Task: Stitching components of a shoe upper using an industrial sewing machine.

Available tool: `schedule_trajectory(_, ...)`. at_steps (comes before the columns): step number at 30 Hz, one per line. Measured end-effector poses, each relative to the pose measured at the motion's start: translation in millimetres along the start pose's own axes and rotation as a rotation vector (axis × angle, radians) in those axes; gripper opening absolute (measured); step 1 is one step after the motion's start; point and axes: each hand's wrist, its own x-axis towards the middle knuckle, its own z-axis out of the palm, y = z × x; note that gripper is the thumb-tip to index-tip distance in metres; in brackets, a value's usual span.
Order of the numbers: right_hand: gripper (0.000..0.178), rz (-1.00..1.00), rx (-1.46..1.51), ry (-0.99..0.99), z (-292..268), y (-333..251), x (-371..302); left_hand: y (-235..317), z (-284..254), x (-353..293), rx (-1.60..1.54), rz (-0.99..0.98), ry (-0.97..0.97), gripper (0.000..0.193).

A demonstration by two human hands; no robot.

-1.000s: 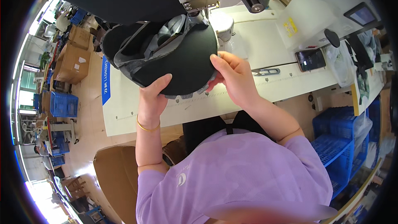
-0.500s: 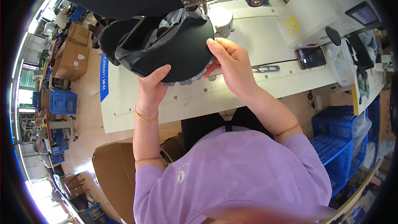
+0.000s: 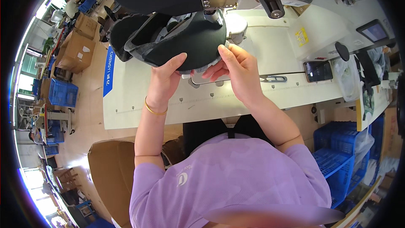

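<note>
A black padded fabric piece (image 3: pixel 185 46), curved and edged in grey, lies under the head of a sewing machine (image 3: pixel 219 2). Its far right edge meets the presser foot area (image 3: pixel 214 17); the needle itself cannot be made out. My left hand (image 3: pixel 165 76) grips the near left edge, thumb on top and fingers hidden beneath. At the right edge, my right hand (image 3: pixel 240 69) pinches the rim between thumb and index finger, its other fingers curled below. More folds of the same black and grey material bunch up at the left.
Thread snips (image 3: pixel 274 79) and a dark phone (image 3: pixel 318 71) lie on the white table (image 3: pixel 168 112) at right. A small screen (image 3: pixel 373 32) stands beyond them. Blue crates (image 3: pixel 337 152) are at my right, an open cardboard box (image 3: pixel 109 173) at my left.
Both hands and the black fabric have moved slightly away from me, further under the machine. More of the tabletop shows below the near edge. The whole view has shifted a little.
</note>
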Motion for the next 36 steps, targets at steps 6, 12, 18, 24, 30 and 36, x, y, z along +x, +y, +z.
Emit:
schedule_trajectory(6,0.029,-0.001,0.039,-0.003,-6.4,3.0,7.8,-17.2,-4.9,3.2,0.304,0.15,0.064,0.028)
schedule_trajectory(12,0.03,-0.013,0.061,0.042,-10.3,5.9,11.9,-24.6,15.5,2.9,0.383,0.281,0.125,0.026)
schedule_trajectory(18,0.03,-0.008,0.022,0.023,-10.6,7.3,12.4,-22.0,33.7,10.2,0.076,0.183,0.191,0.019)
schedule_trajectory(24,0.03,-0.001,0.044,0.022,-10.7,6.9,13.9,-31.4,40.0,7.3,0.271,0.166,0.332,0.019)
schedule_trajectory(30,0.028,-0.023,0.088,0.088,-11.1,7.6,16.1,-41.5,71.5,8.5,0.318,0.36,0.339,0.019)
schedule_trajectory(36,0.025,-0.02,0.098,0.095,-11.8,7.9,16.8,-53.9,85.5,8.1,0.006,0.186,0.416,0.022)
